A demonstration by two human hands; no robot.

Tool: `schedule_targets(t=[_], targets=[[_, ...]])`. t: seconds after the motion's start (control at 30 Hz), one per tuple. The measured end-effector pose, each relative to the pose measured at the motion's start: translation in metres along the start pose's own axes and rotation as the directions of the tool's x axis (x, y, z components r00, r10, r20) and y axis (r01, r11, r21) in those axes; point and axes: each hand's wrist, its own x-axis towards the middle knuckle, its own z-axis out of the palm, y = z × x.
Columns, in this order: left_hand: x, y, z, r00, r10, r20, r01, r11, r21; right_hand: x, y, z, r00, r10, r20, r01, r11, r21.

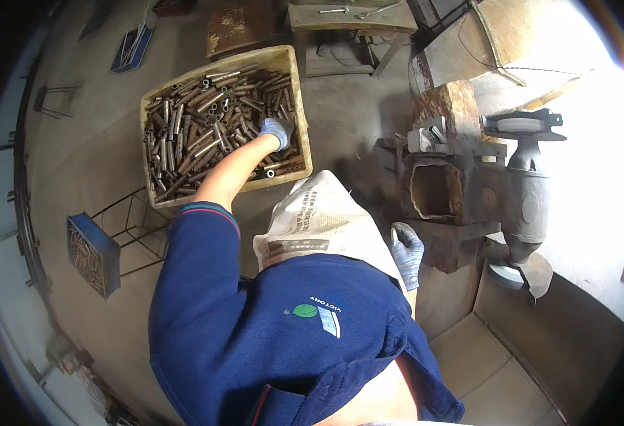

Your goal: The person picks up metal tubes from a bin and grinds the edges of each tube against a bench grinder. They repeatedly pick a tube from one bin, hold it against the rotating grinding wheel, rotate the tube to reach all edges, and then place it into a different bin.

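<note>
My left hand [277, 133], in a blue and white glove, reaches into the right side of a large pale yellow bin [299, 99]. It lies against short rusty metal tubes [205, 106] heaped there. Its fingers point down among them, mostly hidden. My right hand [407, 255], gloved alike with dark-coated fingertips, hangs low beside the pale printed apron [319, 216]. Its fingers curl together, and whatever may be inside them cannot be seen. The nearest thing to it is the dark metal stand of a bench grinder [526, 199].
The grinder's wheels stand at right, one by a guard [535, 277]. A box-like opening [436, 190] faces me left of it. A blue tray of small parts [93, 255] sits on a wire frame at left. Wrenches lie on a bench [354, 18] at the back.
</note>
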Motion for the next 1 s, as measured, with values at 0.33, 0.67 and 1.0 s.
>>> schedule_targets(t=[0.33,0.67,1.0], targets=[[0.012,-0.01,0.007,0.998,-0.029,-0.048,0.021,0.986,-0.168,-0.008,0.004,-0.001,0.995,0.039,-0.087,-0.035,0.998,0.044],[0.022,-0.002,0.017,0.999,-0.024,-0.028,0.027,0.995,0.096,-0.007,0.015,-0.004,0.997,0.055,-0.054,-0.053,0.998,0.033],[-0.01,-0.011,-0.025,0.982,-0.162,-0.098,0.158,0.986,-0.044,-0.017,0.031,-0.014,0.991,0.083,-0.108,-0.081,0.997,0.019]])
